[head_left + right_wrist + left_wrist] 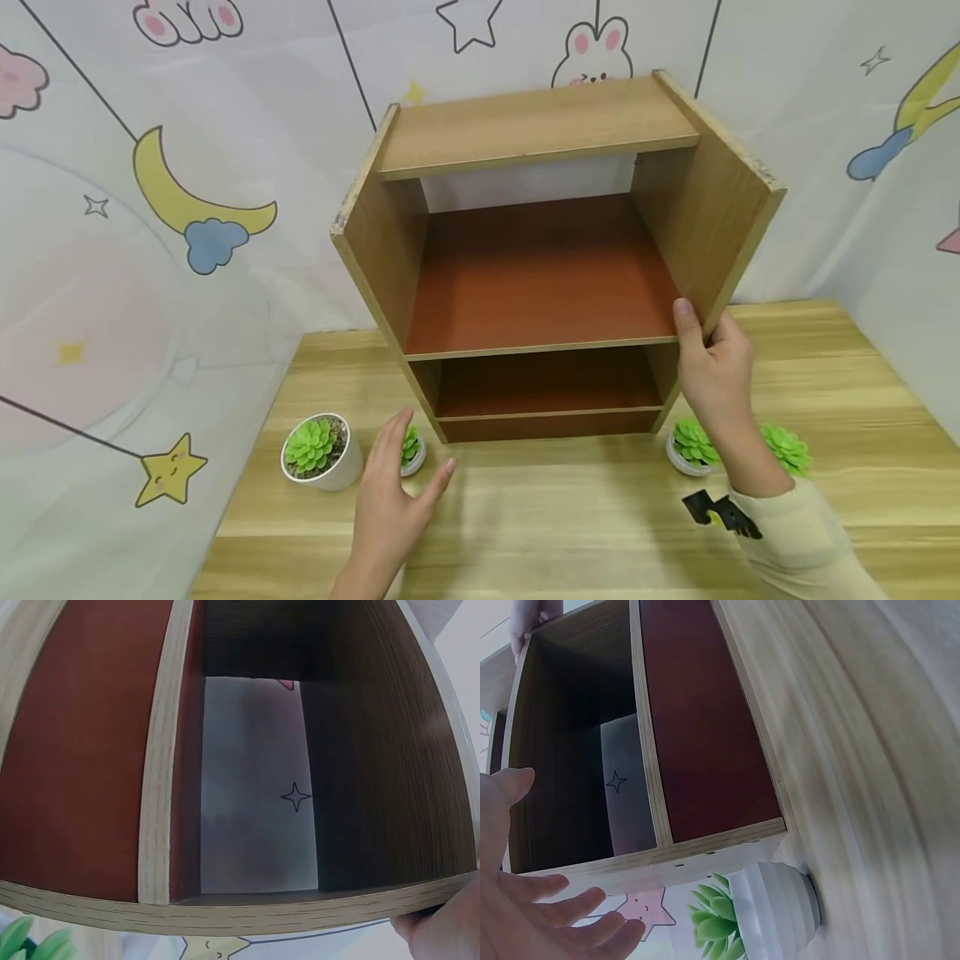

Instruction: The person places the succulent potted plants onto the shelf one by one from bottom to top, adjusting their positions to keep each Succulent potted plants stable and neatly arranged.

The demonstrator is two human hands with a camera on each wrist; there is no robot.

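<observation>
A small wooden bookshelf with reddish-brown shelf boards stands upright on the table, its open front facing me. On its right side, my right hand grips the side panel's front edge, thumb inside and fingers around the outside. The right wrist view shows that hand at the edge of the panel. My left hand is off the bookshelf's lower left corner, holding nothing, with thumb and fingers spread. In the left wrist view, its fingers are extended beside the side panel.
The table has a wood-grain top. A white-potted succulent sits at the left, and a smaller one shows behind my left hand. Two more green succulents flank my right forearm. A cartoon-printed curtain hangs behind and along the sides.
</observation>
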